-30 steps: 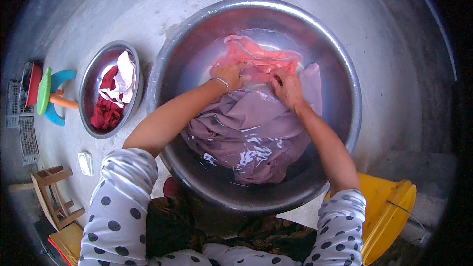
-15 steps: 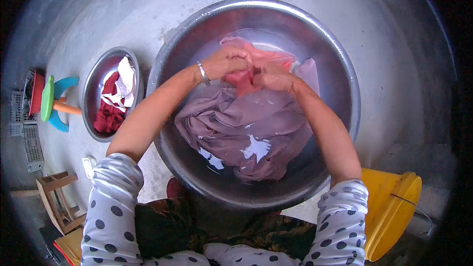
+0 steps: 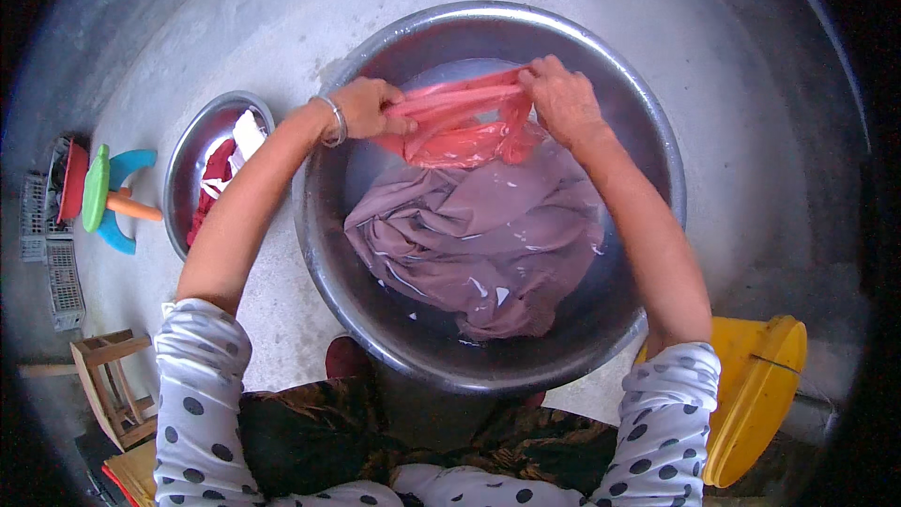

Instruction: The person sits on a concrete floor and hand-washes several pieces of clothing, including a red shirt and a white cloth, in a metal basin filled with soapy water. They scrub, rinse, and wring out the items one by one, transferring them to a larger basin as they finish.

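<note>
A wet coral-red cloth (image 3: pixel 460 122) is stretched between my two hands over the far half of a large metal basin (image 3: pixel 324 305). My left hand (image 3: pixel 368 111), with a silver bangle at the wrist, grips its left end. Its upper right corner is pinched by my right hand (image 3: pixel 563 99). The cloth's lower folds sag toward the water, close to a mauve-brown cloth (image 3: pixel 469 225) that lies bunched and soaked in the basin. What kind of garment either cloth is, I cannot tell.
Left of the large basin stands a smaller metal basin (image 3: pixel 175 169) with dark red cloth (image 3: pixel 218 167) and white cloth (image 3: pixel 249 134). Farther left are a green, orange and blue plastic stool (image 3: pixel 98 190), grey crates (image 3: pixel 64 284) and a wooden stool (image 3: pixel 111 347). A yellow bucket (image 3: pixel 751 404) stands near right.
My hands have moved apart, left hand to the left and right hand to the right and up. The coral-red cloth, bunched between them before, is now spread wide.
</note>
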Tool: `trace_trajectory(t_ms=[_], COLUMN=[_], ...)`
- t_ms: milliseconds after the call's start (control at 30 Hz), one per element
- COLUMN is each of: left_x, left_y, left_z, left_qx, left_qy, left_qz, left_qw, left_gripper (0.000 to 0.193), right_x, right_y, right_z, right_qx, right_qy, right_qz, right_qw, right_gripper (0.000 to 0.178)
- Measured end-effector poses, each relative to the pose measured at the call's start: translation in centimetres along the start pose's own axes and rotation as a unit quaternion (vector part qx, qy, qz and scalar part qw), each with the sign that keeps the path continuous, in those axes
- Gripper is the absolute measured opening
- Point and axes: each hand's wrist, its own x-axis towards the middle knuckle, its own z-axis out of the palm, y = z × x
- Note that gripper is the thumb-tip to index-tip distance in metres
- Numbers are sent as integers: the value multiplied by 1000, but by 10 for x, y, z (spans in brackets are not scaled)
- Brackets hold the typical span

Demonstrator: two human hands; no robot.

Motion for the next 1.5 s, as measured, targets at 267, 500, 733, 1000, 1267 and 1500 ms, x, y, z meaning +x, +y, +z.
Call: trace_trajectory(t_ms=[267,500,733,1000,1267,1500], left_x=[19,43,74,46,38,29], left_y=[33,8,-38,-71,-32,3], left_z=[-81,-32,184,125,70,-106], left_qx=[220,211,197,228,301,399], left_qy=[325,270,206,61,102,256], left_qz=[121,128,99,154,198,283], left_qw=[912,931,953,959,927,834], left_gripper=[38,36,24,28,26,24], right_x=[11,-9,-46,-51,-35,-9], right_y=[42,33,-39,-11,20,69], right_z=[-77,-27,146,100,30,-78], right_qx=[-80,-147,-46,-63,-95,-56], right_qy=[200,78,-54,-147,-117,220], right_qz=[124,41,27,-148,44,61], right_qw=[969,985,997,976,988,972], right_gripper=[22,30,30,28,31,27])
